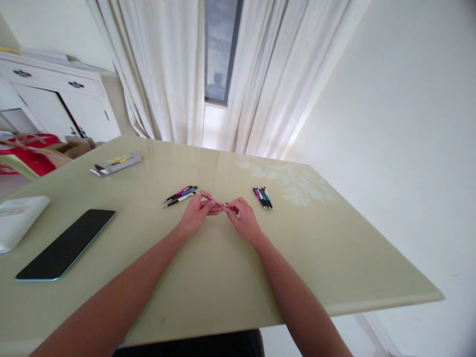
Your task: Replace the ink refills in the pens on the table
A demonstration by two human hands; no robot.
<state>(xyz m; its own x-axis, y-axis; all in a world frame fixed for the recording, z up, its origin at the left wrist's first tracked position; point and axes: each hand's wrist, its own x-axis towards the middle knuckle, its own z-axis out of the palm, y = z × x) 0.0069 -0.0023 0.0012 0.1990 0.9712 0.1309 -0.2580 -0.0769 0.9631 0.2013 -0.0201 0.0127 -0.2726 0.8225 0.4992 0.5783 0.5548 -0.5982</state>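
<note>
Over the middle of the table, my left hand is closed around a slim pen, which slants down to the right across the fingers. At the pen's right end my right hand pinches with thumb and forefinger; the small part between those fingertips is too small to make out. Just left of my left hand lie a few pens: a pink pen, a blue pen and a white-and-black pen. A bunch of purple, black and green pens rests to the right of my right hand.
On the pale green table, a dark-screened tablet and a white case-like object lie at the left. An opened pen box sits farther back. Curtains hang behind, and a white wall stands at the right.
</note>
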